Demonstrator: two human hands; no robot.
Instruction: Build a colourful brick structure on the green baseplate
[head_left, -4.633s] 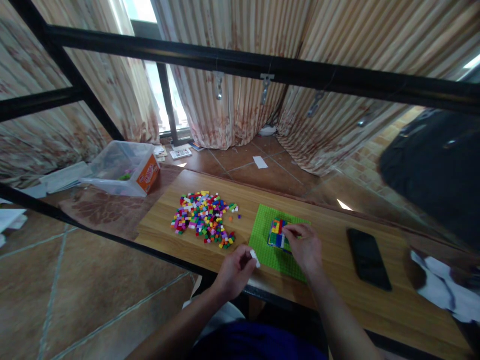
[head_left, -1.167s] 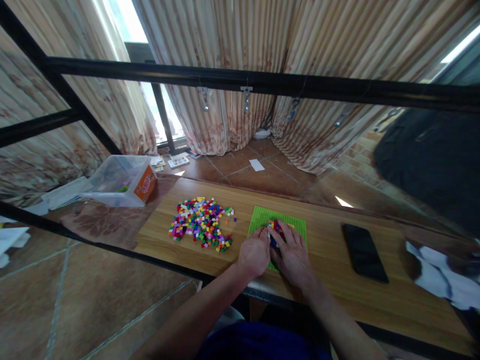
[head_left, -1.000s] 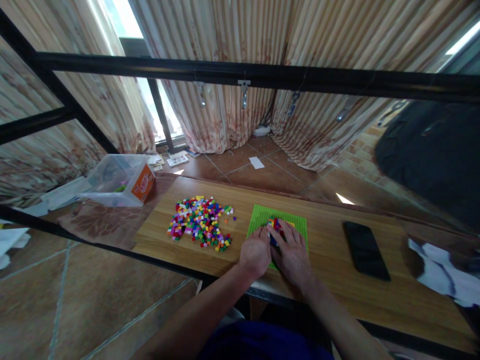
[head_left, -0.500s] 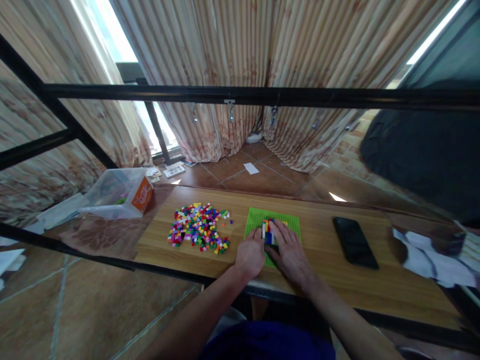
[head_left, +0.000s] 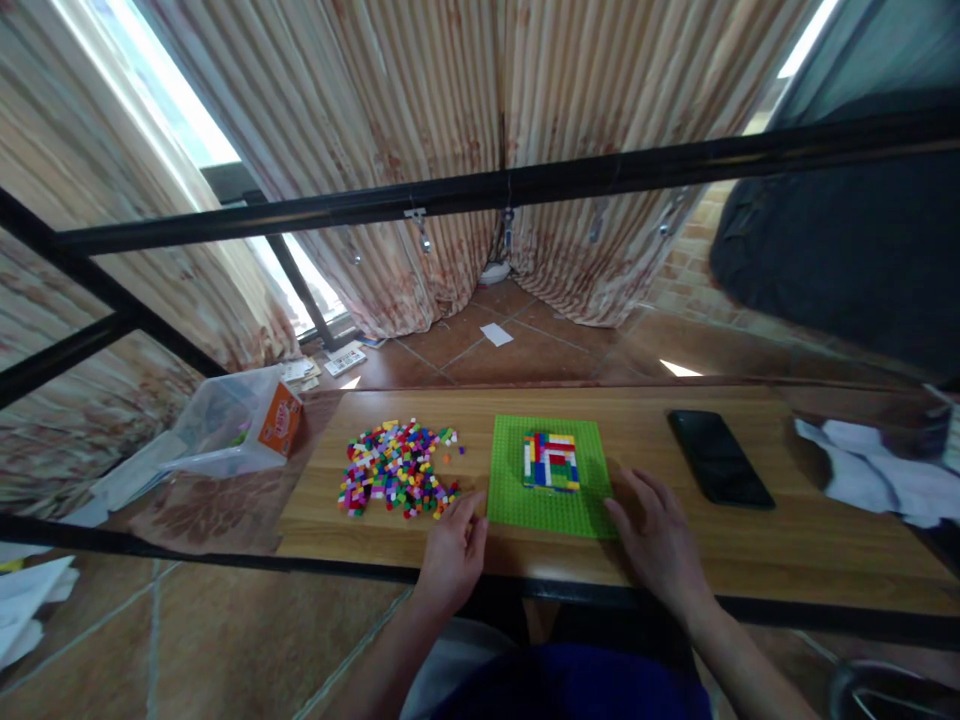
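Note:
A square green baseplate (head_left: 510,500) lies on the wooden table. Near its middle sits a low, roughly square block of red, white, blue, yellow and green bricks (head_left: 551,462) pressed together. My left hand (head_left: 451,552) rests by the plate's left edge, fingers loosely bent, with nothing visible in it. Beside the right edge is my right hand (head_left: 660,538), fingers apart and thumb close to the plate, holding nothing. A spread heap of small loose coloured bricks (head_left: 397,465) lies left of the plate, just beyond my left fingertips.
A black phone (head_left: 720,458) lies on the table (head_left: 637,425) at the right, with white papers (head_left: 874,470) farther right. On the left stands a clear plastic box (head_left: 225,420) with an orange label. A black metal rail (head_left: 465,193) crosses beyond the table, before curtains.
Both hands have come off the brick block and moved apart to the two sides of the baseplate, uncovering the block. The view has tilted slightly.

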